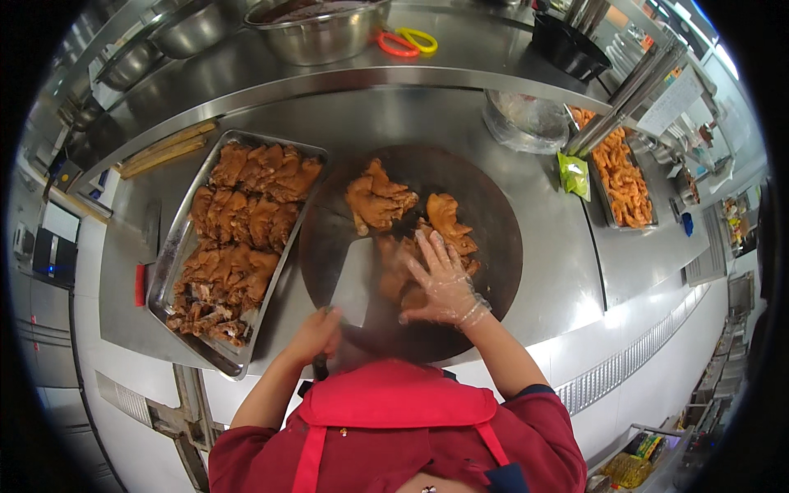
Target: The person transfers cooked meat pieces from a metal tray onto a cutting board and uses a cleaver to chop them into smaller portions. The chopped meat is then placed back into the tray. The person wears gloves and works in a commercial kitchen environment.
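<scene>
My left hand [318, 336], bare, grips the dark handle of a cleaver [356, 283]. The wide blade lies over the left part of a round, dark chopping board [493, 246]. My right hand [445, 283], in a clear plastic glove, rests palm down with fingers spread over brown braised meat pieces [394, 265] beside the blade. Some of these are blurred, and the palm hides part of them. Just beyond my fingers is a glossy, skin-on braised piece [450, 219]. Another braised piece [377, 196], perhaps a split pig's trotter, lies apart at the board's far left.
Left of the board stands a metal tray [161, 289] with rows of braised meat. A red-handled tool [140, 285] lies beside it. A raised steel shelf [468, 75] crosses behind, holding scissors [407, 43] and a large bowl [314, 40]. Farther right are a green packet [573, 175] and a second food tray [607, 212].
</scene>
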{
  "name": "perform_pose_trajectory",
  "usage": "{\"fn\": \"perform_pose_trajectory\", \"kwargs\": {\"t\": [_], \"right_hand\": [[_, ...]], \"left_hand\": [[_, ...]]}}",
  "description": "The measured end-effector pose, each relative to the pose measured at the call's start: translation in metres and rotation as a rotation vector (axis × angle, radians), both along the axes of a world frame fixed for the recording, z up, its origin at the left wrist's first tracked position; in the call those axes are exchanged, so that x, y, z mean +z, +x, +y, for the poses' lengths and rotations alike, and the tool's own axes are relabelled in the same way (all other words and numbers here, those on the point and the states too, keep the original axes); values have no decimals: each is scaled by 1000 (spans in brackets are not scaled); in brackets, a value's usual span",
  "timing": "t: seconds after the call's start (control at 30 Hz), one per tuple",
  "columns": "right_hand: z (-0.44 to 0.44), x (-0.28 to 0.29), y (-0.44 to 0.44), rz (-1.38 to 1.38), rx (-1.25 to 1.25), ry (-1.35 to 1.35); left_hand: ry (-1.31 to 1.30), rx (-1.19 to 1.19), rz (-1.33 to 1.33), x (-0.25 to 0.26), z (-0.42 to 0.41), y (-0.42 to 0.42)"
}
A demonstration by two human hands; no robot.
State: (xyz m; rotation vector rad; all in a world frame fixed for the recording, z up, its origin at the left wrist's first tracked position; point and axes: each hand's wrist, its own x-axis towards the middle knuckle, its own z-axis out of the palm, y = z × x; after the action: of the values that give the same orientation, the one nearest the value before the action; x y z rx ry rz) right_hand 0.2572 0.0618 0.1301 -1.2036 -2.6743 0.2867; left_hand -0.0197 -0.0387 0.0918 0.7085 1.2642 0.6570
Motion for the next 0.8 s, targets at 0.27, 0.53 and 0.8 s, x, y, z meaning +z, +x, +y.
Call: {"fn": "perform_pose_trajectory", "kwargs": {"t": [0.27,0.53,0.8], "right_hand": [[7,3,-37,-34,-156,-52],[-14,-7,-33,77,-212,-26],[-31,-25,-33,309,-293,118]], "left_hand": [[34,-17,-1,-12,16,23],[39,-74,-147,4,8,66],[65,7,-235,9,-1,89]]}}
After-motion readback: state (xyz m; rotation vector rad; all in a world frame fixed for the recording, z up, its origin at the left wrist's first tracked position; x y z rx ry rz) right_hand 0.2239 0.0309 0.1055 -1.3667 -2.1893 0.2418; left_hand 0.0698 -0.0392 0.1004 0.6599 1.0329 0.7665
